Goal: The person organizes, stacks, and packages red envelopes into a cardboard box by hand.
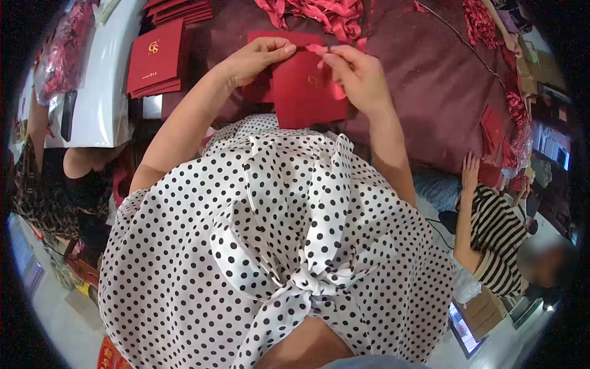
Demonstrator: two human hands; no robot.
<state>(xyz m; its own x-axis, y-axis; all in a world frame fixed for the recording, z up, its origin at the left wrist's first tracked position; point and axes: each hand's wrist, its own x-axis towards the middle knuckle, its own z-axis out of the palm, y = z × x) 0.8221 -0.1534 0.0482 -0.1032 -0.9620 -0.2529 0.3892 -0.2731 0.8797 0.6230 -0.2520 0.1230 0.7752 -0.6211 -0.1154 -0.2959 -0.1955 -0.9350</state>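
A red card or bag (307, 101) with a small gold mark lies in front of me on the dark red cloth. At its upper left edge, my left hand (261, 56) has thumb and fingers pinched together near a thin ribbon. My right hand (357, 74) pinches a pinkish-red ribbon (316, 48) above the card's upper right part. Another red piece (259, 91) shows partly beneath the card. Loose red ribbons (332, 18) are heaped just beyond my hands.
Stacked red cards with gold print (155, 58) lie at the left, beside a white plastic-covered block (101, 74). More cards (178, 11) are behind. At the right, a person in a striped top (496, 240) rests a hand on the dark red cloth (424, 104).
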